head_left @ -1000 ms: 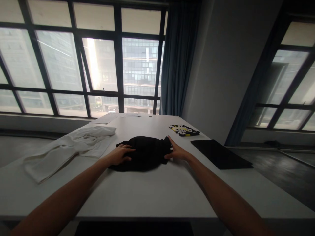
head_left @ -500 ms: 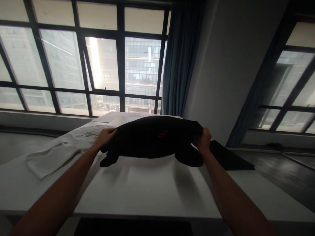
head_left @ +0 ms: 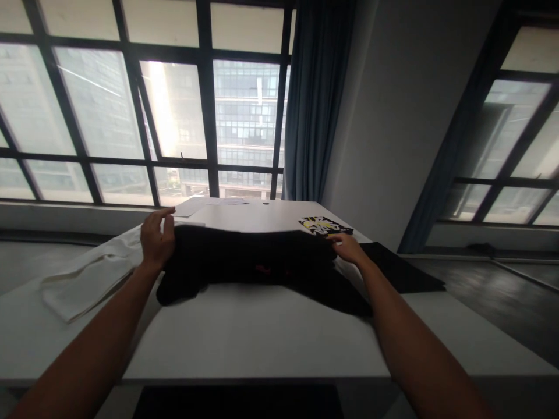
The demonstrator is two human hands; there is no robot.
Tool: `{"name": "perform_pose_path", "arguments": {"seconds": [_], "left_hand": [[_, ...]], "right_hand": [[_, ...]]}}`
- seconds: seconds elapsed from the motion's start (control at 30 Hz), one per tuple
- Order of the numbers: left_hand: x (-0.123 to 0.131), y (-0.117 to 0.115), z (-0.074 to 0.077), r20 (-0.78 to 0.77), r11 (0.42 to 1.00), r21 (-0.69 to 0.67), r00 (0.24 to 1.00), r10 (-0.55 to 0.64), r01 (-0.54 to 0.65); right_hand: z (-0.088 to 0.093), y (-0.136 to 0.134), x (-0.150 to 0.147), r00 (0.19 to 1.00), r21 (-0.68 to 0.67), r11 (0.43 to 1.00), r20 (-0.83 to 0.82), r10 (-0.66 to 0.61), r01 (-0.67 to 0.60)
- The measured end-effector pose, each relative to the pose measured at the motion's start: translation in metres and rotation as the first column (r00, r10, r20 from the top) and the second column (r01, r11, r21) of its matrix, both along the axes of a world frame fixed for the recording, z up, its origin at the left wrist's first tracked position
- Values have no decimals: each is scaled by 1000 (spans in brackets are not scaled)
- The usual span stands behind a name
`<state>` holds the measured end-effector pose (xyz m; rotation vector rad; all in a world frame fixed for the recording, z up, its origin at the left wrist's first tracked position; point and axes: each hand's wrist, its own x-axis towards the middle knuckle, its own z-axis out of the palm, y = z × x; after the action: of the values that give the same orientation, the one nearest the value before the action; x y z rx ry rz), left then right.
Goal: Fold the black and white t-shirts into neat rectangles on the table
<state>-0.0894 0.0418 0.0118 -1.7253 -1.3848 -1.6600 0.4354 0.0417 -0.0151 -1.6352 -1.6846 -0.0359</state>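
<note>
A black T-shirt [head_left: 244, 253] with a small pinkish-red print lies across the white table, its far edge nearly straight and its sleeves spread toward me on both sides. At its left end is my left hand [head_left: 158, 238], fingers stretched and raised, the palm side against the cloth. My right hand [head_left: 347, 247] pinches the right end of the shirt between thumb and fingers. Just beyond that hand lies a flat black piece with a yellow and white graphic [head_left: 323, 226]. How much cloth is under the fingers is hard to see in the dark fabric.
A white garment [head_left: 87, 276] lies on the left of the table [head_left: 262, 343]. At the right edge is a folded black cloth [head_left: 402, 270]. Papers [head_left: 192, 206] lie at the far end, before windows and a blue curtain [head_left: 312, 110].
The black T-shirt, held up between both hands before, has come down onto the table. My left hand has moved left and its fingers have opened. The graphic piece behind is now uncovered.
</note>
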Motion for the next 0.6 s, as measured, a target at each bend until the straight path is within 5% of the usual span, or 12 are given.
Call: {"name": "perform_pose_path", "arguments": {"seconds": [0.13, 0.27, 0.4, 0.43, 0.5, 0.57, 0.6], "left_hand": [[23, 5, -24, -293, 907, -413, 931, -217, 81], [66, 0, -45, -431, 715, -692, 740, -516, 96], [101, -17, -44, -398, 536, -841, 585, -707, 76], [108, -22, -41, -410, 523, -850, 541, -734, 66], [121, -32, -33, -472, 539, -842, 436, -767, 36], [130, -35, -18, -600, 643, -765, 371, -709, -9], [132, -33, -7, -678, 723, -690, 384, -627, -36]], "right_hand": [[-7, -5, -13, 974, -385, 898, -4, 228, -211], [-8, -15, -47, 946, -525, 830, 129, 299, -191], [-9, -18, -79, 859, -566, 758, 159, 486, -324], [-8, -17, -82, 834, -537, 756, 162, 528, -375], [-6, -15, -85, 851, -332, 857, 220, 478, -395], [-5, -10, -84, 924, 46, 953, 264, 277, -299], [-5, -7, -84, 949, 218, 947, 261, 178, -238]]}}
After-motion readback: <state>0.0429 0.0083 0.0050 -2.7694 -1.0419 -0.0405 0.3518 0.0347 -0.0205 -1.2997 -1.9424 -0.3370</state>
